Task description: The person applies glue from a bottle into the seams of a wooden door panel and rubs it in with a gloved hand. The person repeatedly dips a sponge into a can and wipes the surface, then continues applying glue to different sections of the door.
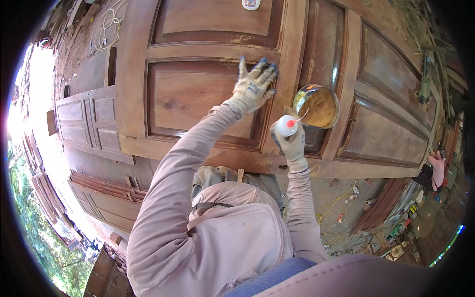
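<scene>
While the left hand (253, 88), in a pale glove with blue fingertips, is spread palm down at the upper right corner of a framed panel (198, 101), the right hand (293, 148), gloved too, is curled around a white bottle (282, 129). The left hand's fingers are well apart and have hold of nothing; whether it presses on the wood or hovers just above, I cannot tell. The bottle has a red cap (291, 123) and a thin, pale nozzle (303, 114) that overlaps the near edge of a tin (302, 98); I cannot tell whether the two touch. Brownish-yellow stuff (320, 108) shows inside the tin, which stands just beyond the bottle on the large brown wooden door (289, 54) stretched out before the person. Left of this door is a smaller panelled door (75, 115), with a coiled pale cable (105, 34) farther up. Yellow cords (330, 210) lie on the floor at lower right, and another person (436, 169) is near the door's far right end.
</scene>
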`<state>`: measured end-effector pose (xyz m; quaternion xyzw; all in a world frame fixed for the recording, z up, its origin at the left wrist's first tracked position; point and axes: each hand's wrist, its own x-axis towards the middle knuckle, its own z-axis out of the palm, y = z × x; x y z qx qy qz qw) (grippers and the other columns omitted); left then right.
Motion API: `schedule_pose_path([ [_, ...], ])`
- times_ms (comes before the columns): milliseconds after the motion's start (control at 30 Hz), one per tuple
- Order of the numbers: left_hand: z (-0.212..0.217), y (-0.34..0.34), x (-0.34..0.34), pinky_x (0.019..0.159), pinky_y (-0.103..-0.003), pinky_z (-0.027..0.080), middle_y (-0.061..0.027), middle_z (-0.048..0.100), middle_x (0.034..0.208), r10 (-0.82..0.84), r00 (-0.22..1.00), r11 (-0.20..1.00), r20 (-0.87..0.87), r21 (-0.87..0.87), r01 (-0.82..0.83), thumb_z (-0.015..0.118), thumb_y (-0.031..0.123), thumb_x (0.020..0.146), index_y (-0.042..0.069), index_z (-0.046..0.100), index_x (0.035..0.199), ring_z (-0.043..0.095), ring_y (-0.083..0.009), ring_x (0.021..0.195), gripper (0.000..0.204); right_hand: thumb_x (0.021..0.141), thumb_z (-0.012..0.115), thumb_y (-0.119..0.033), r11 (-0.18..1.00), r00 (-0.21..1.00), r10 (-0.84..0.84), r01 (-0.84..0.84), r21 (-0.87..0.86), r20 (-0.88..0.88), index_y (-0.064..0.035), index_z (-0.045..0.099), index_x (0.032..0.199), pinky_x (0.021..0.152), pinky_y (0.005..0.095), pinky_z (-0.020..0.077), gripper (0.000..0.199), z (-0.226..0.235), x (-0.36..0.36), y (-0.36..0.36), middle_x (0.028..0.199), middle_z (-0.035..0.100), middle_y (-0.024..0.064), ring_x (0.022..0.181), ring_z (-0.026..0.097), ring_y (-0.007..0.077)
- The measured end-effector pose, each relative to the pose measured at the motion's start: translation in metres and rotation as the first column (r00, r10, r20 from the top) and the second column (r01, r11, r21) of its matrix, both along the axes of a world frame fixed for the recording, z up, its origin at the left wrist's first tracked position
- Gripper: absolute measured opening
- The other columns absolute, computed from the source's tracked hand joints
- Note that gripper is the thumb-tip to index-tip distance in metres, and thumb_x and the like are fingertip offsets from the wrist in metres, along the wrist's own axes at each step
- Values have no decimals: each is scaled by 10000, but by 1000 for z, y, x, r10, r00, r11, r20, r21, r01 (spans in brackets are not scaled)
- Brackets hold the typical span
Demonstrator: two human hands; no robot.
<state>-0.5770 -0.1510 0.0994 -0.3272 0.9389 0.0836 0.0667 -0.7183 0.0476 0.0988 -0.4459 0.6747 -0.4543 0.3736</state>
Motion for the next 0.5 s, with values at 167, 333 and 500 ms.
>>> schedule_pose_path([
  [167,-18,27,14,1188,-726,117,-58,473,1557,-37,949,994,-314,90,68,594,436,959,136,503,1483,403,-270,1467,611,779,836,-122,1000,997,29,-29,6,-73,22,537,1330,1092,428,440,643,5,-29,-20,1382,591,230,1264,585,350],
  [333,-20,25,42,1071,-592,380,-57,616,1314,-10,905,996,-425,76,47,704,372,866,160,627,1339,559,-287,1235,524,808,771,33,994,974,60,-77,-73,-220,43,510,1372,1039,362,501,622,7,-20,-35,1353,605,150,1197,624,231],
  [500,-18,9,23,963,-496,436,-44,625,1156,205,891,975,-404,4,-222,691,353,880,214,637,1325,579,-273,1101,469,828,756,34,998,997,-55,54,19,58,29,524,1368,1018,356,508,588,13,-4,-39,1316,619,137,1187,622,212],
])
